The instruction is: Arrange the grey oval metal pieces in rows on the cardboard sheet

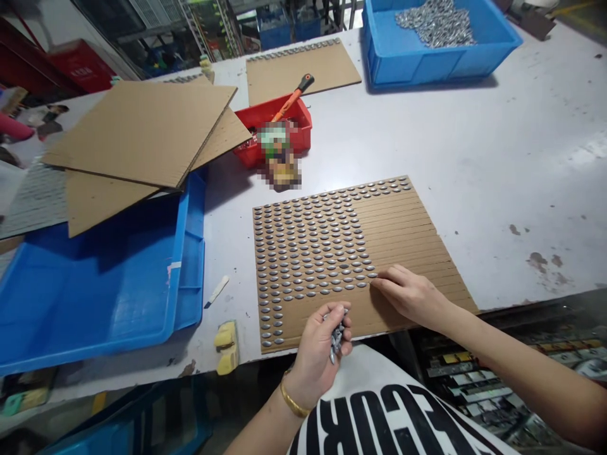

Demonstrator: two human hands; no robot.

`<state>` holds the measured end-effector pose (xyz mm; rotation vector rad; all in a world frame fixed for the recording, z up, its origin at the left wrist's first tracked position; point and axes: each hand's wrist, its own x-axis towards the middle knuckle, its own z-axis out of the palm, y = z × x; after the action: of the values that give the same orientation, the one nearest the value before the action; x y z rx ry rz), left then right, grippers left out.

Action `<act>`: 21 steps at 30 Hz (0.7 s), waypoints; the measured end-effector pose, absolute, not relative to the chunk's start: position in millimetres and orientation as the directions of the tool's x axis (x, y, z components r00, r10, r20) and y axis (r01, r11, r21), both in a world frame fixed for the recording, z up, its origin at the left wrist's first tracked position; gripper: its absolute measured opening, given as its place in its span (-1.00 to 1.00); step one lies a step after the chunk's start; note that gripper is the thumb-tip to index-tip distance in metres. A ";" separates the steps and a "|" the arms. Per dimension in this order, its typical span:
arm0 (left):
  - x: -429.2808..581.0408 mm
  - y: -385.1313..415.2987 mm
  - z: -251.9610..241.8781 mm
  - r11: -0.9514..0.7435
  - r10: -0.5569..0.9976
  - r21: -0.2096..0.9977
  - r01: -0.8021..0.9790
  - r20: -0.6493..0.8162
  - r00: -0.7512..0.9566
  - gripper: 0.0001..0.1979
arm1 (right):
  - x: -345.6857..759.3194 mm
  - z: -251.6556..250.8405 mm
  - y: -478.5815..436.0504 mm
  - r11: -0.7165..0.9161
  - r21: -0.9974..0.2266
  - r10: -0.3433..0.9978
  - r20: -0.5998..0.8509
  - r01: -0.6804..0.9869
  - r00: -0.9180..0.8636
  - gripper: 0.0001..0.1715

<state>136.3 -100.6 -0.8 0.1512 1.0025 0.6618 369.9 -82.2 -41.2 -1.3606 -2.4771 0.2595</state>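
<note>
Left hand (313, 357) curled closed around loose metal studs (336, 338); right hand (408, 294), fingers together, on the cardboard sheet (408, 234). Studs appear light, slippery; best pinched singly by their edges.

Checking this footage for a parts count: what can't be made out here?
Head view:
Small metal pieces in the left hand: mostly hidden by its fingers, so no count.
Item before the red crate: pixelated, unreadable.
Blue crate's far side: cut off by the top edge.
</note>
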 end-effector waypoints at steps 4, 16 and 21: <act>130.9 -102.7 0.0 0.771 0.605 0.419 -0.481 -0.718 0.345 -0.75 | 360.1 -33.7 -86.3 0.474 -0.427 0.880 0.237 0.770 -0.411 -0.76; 109.8 -111.4 -4.1 0.707 0.680 0.454 -0.541 -0.648 0.345 -0.78 | 271.5 2.1 -100.7 -0.005 -0.980 0.936 -0.074 0.198 -0.344 -0.90; 94.2 -113.5 -0.8 0.674 0.712 0.500 -0.544 -0.637 0.296 -0.80 | 259.3 -0.9 -100.4 0.085 -0.963 0.939 -0.008 0.255 -0.343 -0.85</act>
<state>94.2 -113.5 -0.8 0.2025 0.9549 0.8423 259.3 -100.4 -0.9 -1.1909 -1.6914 1.2926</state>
